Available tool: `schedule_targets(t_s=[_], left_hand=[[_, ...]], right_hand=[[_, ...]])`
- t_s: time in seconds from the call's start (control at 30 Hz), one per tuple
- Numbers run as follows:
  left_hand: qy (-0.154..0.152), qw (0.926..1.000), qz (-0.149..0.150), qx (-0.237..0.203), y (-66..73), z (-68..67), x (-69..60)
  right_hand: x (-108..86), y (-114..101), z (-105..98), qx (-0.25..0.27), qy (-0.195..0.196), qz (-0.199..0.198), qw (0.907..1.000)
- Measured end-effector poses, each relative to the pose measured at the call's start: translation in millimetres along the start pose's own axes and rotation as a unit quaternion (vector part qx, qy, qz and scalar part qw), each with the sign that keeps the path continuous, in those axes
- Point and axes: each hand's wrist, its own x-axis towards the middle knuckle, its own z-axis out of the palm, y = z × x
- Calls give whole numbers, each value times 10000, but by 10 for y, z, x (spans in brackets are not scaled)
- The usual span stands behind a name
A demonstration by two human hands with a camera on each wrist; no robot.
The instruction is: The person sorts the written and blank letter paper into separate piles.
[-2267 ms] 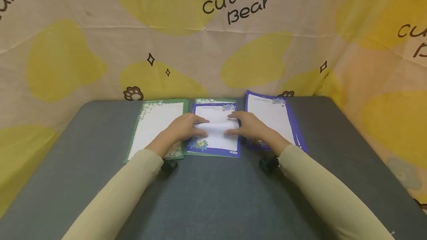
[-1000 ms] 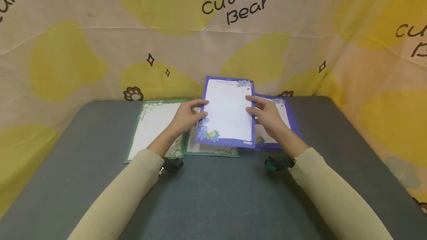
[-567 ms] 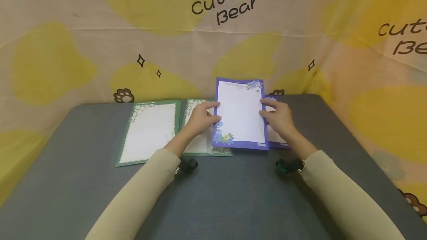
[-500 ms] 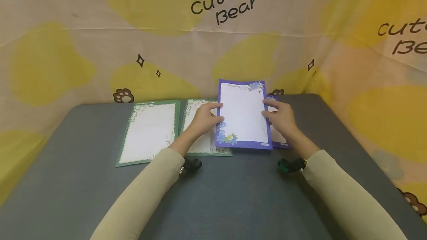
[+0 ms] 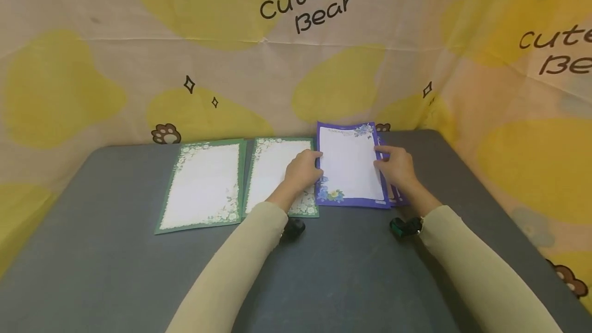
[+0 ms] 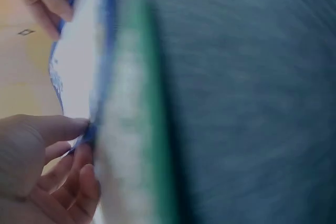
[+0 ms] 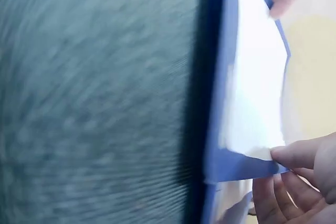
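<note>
Both hands pinch a sheet of purple-bordered stationery paper with blue flowers in two corners. My left hand has its left edge between thumb and fingers, as the left wrist view also shows. The right edge is pinched by my right hand; in the right wrist view the thumb lies on top and the fingers beneath. Under the held sheet, more purple-bordered paper shows at the right, mostly covered. Just left, partly behind my left hand, lies a green-bordered sheet with white flowers.
Another set of green-bordered sheets lies at the left, slightly turned. The papers lie near the back edge of a dark grey table. A printed cloth hangs behind and at the right side.
The purple-bordered sheet was lifted off the middle green-bordered paper, carried right with both hands, and lowered over the purple-bordered paper there. The head view has shifted slightly right.
</note>
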Motion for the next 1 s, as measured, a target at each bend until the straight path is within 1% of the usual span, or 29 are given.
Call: schedule_targets(t_s=[0.07,0.13,0.2,0.23,0.33,0.43,0.5,0.6,0.67,0.7,0.77,0.83,0.93,1.0], left_hand=[[25,9997,56,235,6,31,-15],[73,9992,120,382,29,46,-28],[156,9988,105,461,63,51,-37],[184,9988,44,443,80,54,-40],[213,9993,-205,217,148,53,-30],[86,9987,-407,-290,223,46,-27],[-68,9977,-431,-513,274,30,-35],[-282,9963,-398,-715,314,13,-51],[-377,9956,-333,-786,312,1,-62],[-408,9955,-296,-807,302,-14,-72],[-398,9964,-115,-742,265,-66,-91],[-444,9978,198,-448,202,-165,-130],[-603,9953,760,64,34,-399,-196],[-748,9915,1027,291,-123,-578,-236]], right_hand=[[-8,28,14,-118,-53,23,9999],[-12,60,19,-213,-123,31,9997],[-19,83,14,-266,-228,85,9994],[-19,91,9,-266,-257,125,9992],[-3,116,-7,-160,-285,296,9990],[14,107,-31,174,-355,517,9979],[23,87,-49,414,-479,621,9961],[42,60,-80,683,-688,762,9924],[45,51,-100,742,-776,810,9909],[45,51,-111,691,-801,803,9911],[29,42,-128,502,-808,669,9932],[4,14,-137,214,-822,350,9958],[-40,-73,-109,-134,-919,-356,9950],[-63,-155,-64,-148,-1108,-831,9903]])
